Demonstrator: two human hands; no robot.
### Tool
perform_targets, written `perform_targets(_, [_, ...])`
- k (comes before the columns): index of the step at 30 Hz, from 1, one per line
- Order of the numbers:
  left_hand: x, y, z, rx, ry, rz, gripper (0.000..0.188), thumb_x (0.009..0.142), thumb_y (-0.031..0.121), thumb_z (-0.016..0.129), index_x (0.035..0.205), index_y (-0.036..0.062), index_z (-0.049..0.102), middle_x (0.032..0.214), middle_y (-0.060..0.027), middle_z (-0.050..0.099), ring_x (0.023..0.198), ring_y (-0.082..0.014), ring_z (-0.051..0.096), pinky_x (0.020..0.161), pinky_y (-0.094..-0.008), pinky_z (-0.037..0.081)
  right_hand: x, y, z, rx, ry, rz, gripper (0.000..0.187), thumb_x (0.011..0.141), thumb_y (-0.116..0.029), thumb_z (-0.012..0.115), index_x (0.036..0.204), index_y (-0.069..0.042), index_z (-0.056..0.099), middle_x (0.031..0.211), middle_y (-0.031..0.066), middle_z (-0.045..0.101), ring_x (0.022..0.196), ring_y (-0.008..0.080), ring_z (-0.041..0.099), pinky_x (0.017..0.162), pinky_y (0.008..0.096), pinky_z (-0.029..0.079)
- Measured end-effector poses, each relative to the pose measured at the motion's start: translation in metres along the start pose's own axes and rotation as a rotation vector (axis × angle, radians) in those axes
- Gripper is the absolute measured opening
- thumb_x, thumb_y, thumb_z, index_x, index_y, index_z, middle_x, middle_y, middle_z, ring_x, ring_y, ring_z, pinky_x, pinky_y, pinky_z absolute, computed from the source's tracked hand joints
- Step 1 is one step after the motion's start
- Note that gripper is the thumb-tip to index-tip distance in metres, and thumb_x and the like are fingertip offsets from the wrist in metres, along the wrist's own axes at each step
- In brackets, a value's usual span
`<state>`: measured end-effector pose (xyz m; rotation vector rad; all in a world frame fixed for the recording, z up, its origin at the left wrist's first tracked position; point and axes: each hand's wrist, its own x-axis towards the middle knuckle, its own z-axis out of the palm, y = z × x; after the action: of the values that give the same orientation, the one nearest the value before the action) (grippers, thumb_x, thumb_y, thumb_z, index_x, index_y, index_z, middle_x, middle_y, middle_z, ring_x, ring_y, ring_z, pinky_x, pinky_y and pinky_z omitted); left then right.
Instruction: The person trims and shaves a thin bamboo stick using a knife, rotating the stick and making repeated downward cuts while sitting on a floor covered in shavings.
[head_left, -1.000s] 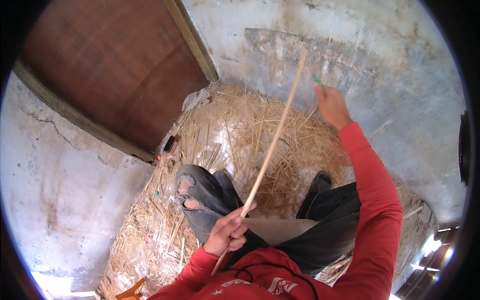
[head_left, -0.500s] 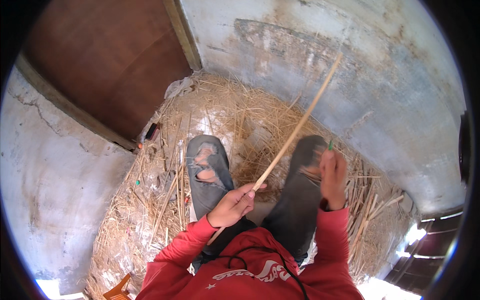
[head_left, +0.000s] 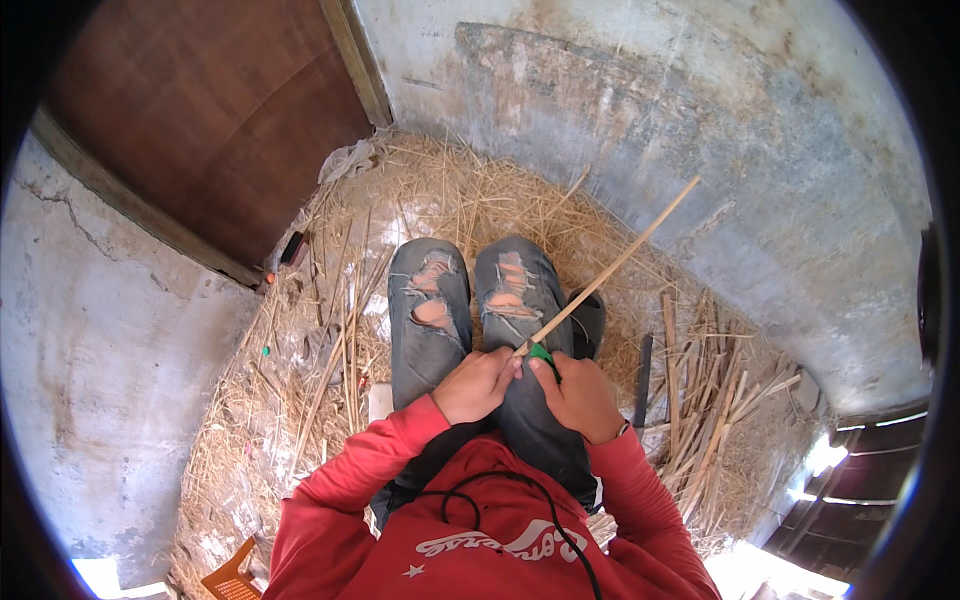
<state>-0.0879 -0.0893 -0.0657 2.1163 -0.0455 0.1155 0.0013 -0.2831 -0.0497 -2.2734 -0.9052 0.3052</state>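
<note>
A long, slim wooden stick (head_left: 620,265) slants from my lap up and to the right, past my knees. My left hand (head_left: 476,384) is closed round its lower end, above my thighs. Beside it, my right hand (head_left: 583,400) is closed on a small green tool (head_left: 540,352). The tool meets the stick just ahead of my left fingers. A dark edge shows there, but its exact shape is mostly covered by my hand.
Cut sticks (head_left: 715,410) lie in a heap to my right, near a dark flat strip (head_left: 643,380). Straw (head_left: 450,180) litters the floor. Walls (head_left: 640,110) and a brown door (head_left: 220,110) enclose the space. An orange plastic piece (head_left: 232,575) sits at lower left.
My right hand has come down and left with the green tool, from above the right knee to the stick. The stick now slants lower. My knees have drawn together.
</note>
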Motion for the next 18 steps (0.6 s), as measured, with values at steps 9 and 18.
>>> perform_targets(9, [-0.014, -0.014, 0.001, 0.101, 0.024, -0.088, 0.019, 0.106, 0.012, 0.052, 0.096, -0.0027, 0.059, 0.082, -0.0231, 0.069, 0.078, -0.0455, 0.069, 0.068, -0.0492, 0.054, 0.006, -0.002, 0.019, -0.161, 0.033, 0.03, 0.05, 0.103, -0.048, 0.056, 0.084, -0.003, 0.065, 0.067, 0.0262, 0.066, 0.066, 0.0487, 0.067, 0.062, 0.0574, 0.054])
perform_targets(18, [-0.123, 0.018, -0.045, 0.152, -0.093, -0.279, 0.018, 0.106, 0.014, 0.053, 0.096, 0.0011, 0.059, 0.074, -0.0211, 0.066, 0.067, -0.0436, 0.068, 0.061, -0.048, 0.051, 0.015, 0.024, 0.017, -0.132, 0.127, 0.112, 0.052, 0.104, -0.05, 0.053, 0.088, -0.003, 0.066, 0.071, 0.0263, 0.067, 0.071, 0.0495, 0.067, 0.065, 0.0593, 0.053])
